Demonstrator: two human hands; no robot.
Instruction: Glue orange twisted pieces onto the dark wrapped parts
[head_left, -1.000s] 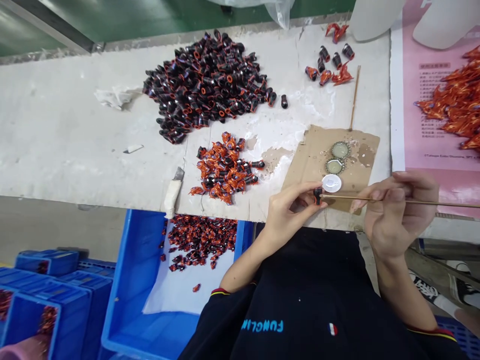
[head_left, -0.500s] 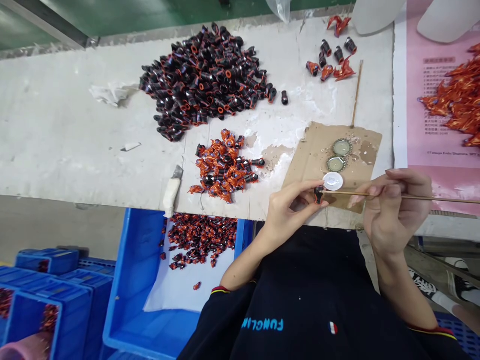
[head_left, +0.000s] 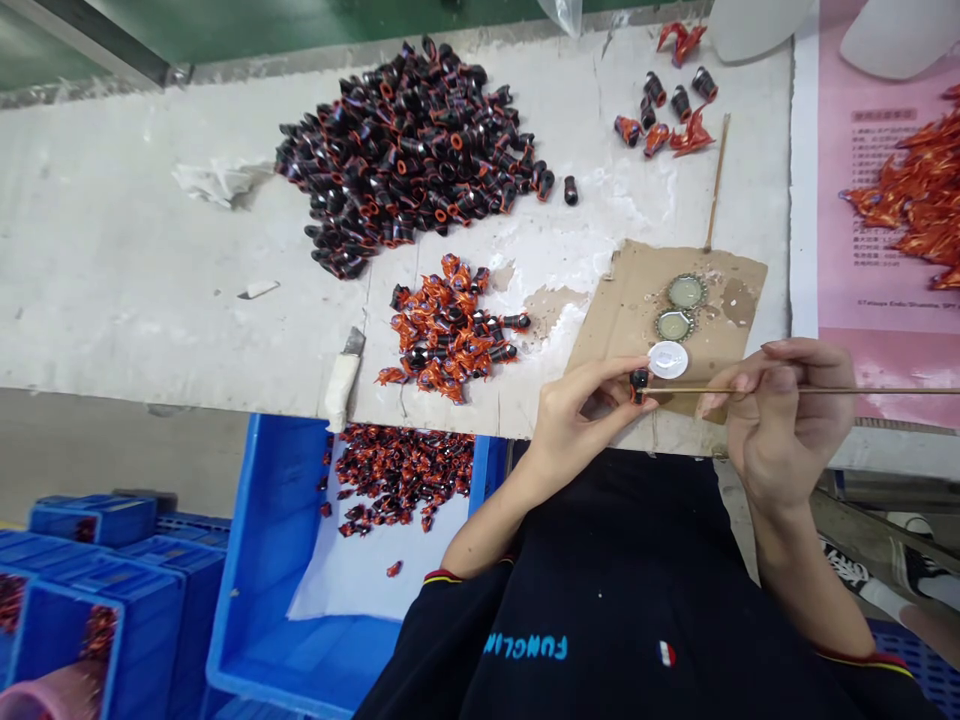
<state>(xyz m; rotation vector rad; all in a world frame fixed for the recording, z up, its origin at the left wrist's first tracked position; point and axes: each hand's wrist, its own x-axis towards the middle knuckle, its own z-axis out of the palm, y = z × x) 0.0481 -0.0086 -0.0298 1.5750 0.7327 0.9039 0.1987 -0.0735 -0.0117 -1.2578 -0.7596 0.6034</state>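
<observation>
My left hand pinches a small black-and-orange tube piece between thumb and fingertips. My right hand holds a thin wooden stick level, its tip reaching the piece from the right. Just behind the piece lies a white round lid on a torn cardboard sheet. Two metal bottle caps filled with pale paste sit on the sheet too. Neither hand touches the lid or the caps.
A large heap of black pieces and a smaller orange-and-black heap lie on the white-stained bench. A knife with a white-wrapped handle lies at the bench edge. Below stands a blue crate; a pink printed sheet is right.
The whole view has drifted slightly, with the bench shifting up and right. My hands stay close to their earlier pose, and the stick now lies more level against the piece.
</observation>
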